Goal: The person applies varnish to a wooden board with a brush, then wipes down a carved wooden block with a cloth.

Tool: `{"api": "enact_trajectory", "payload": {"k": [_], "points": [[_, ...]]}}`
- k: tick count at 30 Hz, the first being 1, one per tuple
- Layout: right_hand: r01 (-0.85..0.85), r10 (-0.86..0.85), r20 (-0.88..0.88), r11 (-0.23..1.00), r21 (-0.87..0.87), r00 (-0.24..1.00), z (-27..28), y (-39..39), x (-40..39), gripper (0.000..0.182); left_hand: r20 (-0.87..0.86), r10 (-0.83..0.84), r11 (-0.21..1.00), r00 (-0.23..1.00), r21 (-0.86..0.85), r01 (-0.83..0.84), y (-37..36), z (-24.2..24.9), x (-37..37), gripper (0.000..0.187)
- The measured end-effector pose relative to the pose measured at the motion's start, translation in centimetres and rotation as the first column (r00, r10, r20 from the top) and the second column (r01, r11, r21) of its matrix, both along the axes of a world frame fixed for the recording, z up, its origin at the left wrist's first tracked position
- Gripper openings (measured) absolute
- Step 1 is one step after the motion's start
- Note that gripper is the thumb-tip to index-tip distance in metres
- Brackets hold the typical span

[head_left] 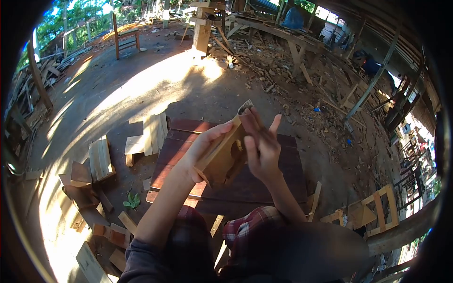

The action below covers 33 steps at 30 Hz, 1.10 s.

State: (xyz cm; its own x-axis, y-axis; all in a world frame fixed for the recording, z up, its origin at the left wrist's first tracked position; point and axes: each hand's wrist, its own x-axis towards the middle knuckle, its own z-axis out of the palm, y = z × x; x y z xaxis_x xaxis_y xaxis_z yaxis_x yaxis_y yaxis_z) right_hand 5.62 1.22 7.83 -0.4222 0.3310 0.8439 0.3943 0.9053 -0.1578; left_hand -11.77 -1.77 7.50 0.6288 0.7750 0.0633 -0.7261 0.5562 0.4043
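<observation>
My left hand point(203, 146) grips a brown wooden piece point(222, 162) along its left side, with the thumb and fingers around the edge. The piece looks like a small panel or shallow box and is held tilted above a dark reddish wooden table point(170, 165). My right hand point(264, 151) is at the right face of the piece, near its upper end. One finger points up, while the others are smeared by motion against the wood. Whether anything is in the right hand cannot be made out.
Wooden blocks point(100, 158) and stool-like offcuts point(153, 134) lie on the ground to the left, near a green plant point(131, 201). A wooden frame point(380, 212) stands at right. Wood scraps cover the ground below a workbench point(283, 35). A chair frame point(126, 40) stands farther back.
</observation>
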Motion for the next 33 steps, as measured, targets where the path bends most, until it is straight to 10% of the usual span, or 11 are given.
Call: {"api": "enact_trajectory", "payload": {"k": [6, 7, 11, 14, 17, 20, 23, 26, 33], "points": [[-0.197, 0.175, 0.26, 0.979, 0.061, 0.95, 0.9, -2.5, -0.7, 0.037, 0.361, -0.201, 0.979, 0.91, 0.061, 0.193, 1.0, -0.9, -0.6, 0.034], [-0.132, 0.124, 0.101, 0.988, 0.078, 0.987, -0.2, -1.4, -0.5, 0.036, 0.044, 0.053, 0.998, 0.998, 0.019, -0.054, 0.2, -0.8, -0.5, 0.035], [-0.014, -0.002, -0.085, 0.983, -0.181, 0.996, -1.5, 0.0, -0.4, 0.034, -0.214, 0.114, 0.993, 0.97, 0.033, -0.109, 0.0, 0.2, 0.5, 0.043], [-0.128, 0.13, 0.017, 0.988, -0.082, 0.991, -0.2, -2.0, -0.8, 0.034, -0.082, 0.094, 0.995, 0.992, -0.03, -0.097, 0.1, -0.2, 0.0, 0.043], [-0.167, 0.163, 0.179, 0.986, 0.009, 0.97, 0.5, -2.6, -1.4, 0.035, 0.481, -0.284, 0.947, 0.829, 0.006, 0.321, 2.4, -3.1, -0.7, 0.041], [-0.078, 0.076, -0.023, 0.993, -0.092, 0.997, -1.5, -0.4, -1.1, 0.035, -0.026, 0.065, 0.994, 0.998, -0.081, -0.067, -0.5, 0.7, 0.1, 0.042], [-0.074, 0.066, -0.057, 0.987, -0.14, 0.996, -1.8, -0.2, -1.1, 0.033, -0.049, 0.114, 0.99, 0.992, -0.075, -0.118, -0.4, 0.5, 0.4, 0.043], [-0.285, 0.287, 0.185, 0.958, -0.038, 0.94, 0.1, -3.4, -1.9, 0.032, 0.542, -0.332, 0.93, 0.772, 0.05, 0.365, 1.0, -0.6, -0.8, 0.044], [-0.005, -0.02, -0.123, 0.979, -0.204, 0.992, -1.9, 0.4, -0.7, 0.036, -0.138, 0.259, 0.966, 0.956, 0.013, -0.26, -1.6, 1.7, 1.1, 0.041]]}}
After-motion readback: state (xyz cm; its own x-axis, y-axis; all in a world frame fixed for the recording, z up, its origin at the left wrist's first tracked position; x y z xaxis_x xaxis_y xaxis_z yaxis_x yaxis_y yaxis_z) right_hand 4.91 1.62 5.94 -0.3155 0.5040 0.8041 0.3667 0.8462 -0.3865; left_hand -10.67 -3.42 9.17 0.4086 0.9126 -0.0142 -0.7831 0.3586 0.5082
